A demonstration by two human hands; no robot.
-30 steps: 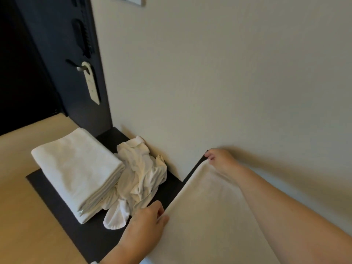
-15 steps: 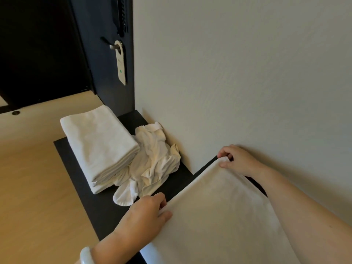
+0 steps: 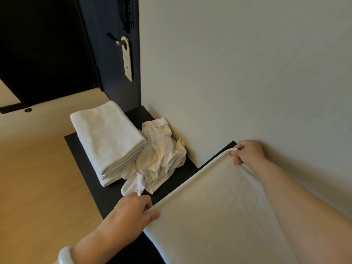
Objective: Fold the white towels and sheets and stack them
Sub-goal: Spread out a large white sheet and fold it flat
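Note:
A white towel [image 3: 213,212] stretches from the lower right toward the wall, its far edge lifted off the black bench [image 3: 91,185]. My left hand [image 3: 131,210] pinches the near corner of that edge. My right hand [image 3: 247,151] pinches the far corner beside the wall. To the left a stack of folded white towels [image 3: 108,138] sits on the bench. A crumpled white sheet [image 3: 158,157] lies between the stack and the wall, touching the stack.
A cream wall [image 3: 247,73] runs along the right, close behind the bench. A dark door [image 3: 106,54] with a hanging door tag [image 3: 127,60] stands at the back. Wooden floor [image 3: 34,178] lies to the left.
Both hands have lifted the towel's far edge and drawn it back toward me. The view has shifted, so the stack and the door now sit further right.

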